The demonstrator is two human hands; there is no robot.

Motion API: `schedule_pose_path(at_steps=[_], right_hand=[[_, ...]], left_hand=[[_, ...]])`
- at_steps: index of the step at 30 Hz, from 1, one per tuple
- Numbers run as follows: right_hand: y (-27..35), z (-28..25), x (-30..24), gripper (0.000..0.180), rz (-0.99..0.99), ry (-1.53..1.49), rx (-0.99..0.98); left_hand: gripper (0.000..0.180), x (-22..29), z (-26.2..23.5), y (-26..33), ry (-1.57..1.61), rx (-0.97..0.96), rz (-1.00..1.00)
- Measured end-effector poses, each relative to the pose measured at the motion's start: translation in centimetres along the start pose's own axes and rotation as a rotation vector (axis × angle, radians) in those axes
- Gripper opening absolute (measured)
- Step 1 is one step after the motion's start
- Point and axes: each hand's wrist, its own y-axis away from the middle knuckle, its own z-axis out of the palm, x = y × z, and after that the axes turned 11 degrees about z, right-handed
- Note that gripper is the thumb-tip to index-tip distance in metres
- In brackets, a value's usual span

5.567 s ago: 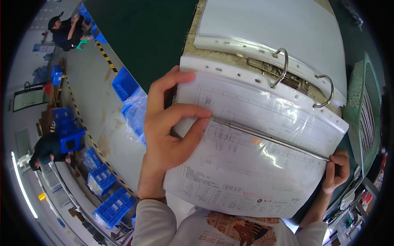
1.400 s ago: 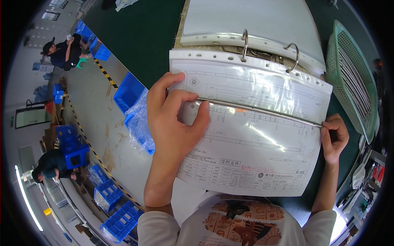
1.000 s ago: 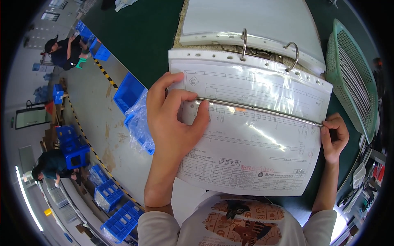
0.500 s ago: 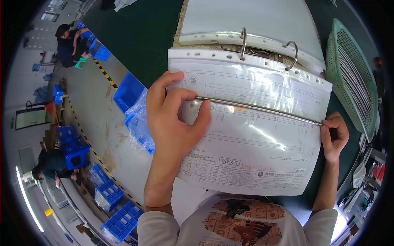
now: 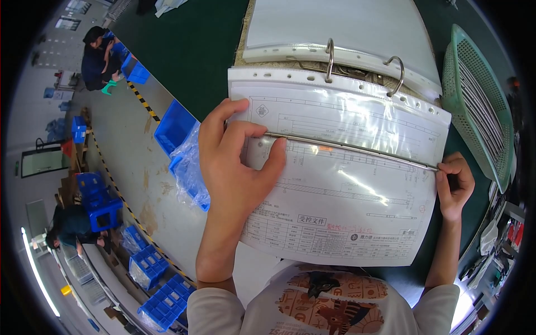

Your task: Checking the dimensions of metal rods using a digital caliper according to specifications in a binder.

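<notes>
A thin metal rod [image 5: 352, 148] lies across a technical drawing [image 5: 335, 201] in a clear plastic sleeve. My left hand [image 5: 237, 153] pinches the rod's left end between thumb and forefinger, its other fingers over the sheet's left edge. At the rod's right end, my right hand [image 5: 456, 184] grips the tip with thumb and curled fingers. The sleeve hangs on the two metal rings of a binder [image 5: 330, 60], whose other pages lie turned to the far side. Its lower edge reaches toward my shirt.
A pale green mesh basket [image 5: 455, 67] with several similar rods stands at the right of the dark green table [image 5: 184, 50]. Blue bins [image 5: 177, 131] with plastic film are beyond the table's left edge. Two people sit farther left, by more blue crates [image 5: 167, 301].
My hands and the rod hold practically still. At the left, the far seated person has shifted slightly and raised the head.
</notes>
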Motion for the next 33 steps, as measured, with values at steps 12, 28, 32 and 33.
schedule_pose_path(at_steps=[12, 28, 32, 33], right_hand=[[-0.06, 0.01, -0.05, 0.01, 0.002, 0.008, 0.003], [-0.03, 0.09, -0.26, 0.009, 0.003, 0.004, 0.001], [-0.02, 0.14, -0.29, 0.008, 0.017, 0.0, 0.0], [-0.02, 0.13, -0.28, 0.008, 0.014, 0.007, 0.004]], left_hand=[[0.025, -0.01, -0.01, -0.05, 0.017, 0.0, -0.008], [0.025, 0.12, -0.14, -0.03, -0.009, -0.014, 0.003], [0.025, 0.09, -0.17, -0.05, -0.021, -0.014, 0.008], [0.025, 0.09, -0.14, -0.05, -0.02, -0.015, 0.008]])
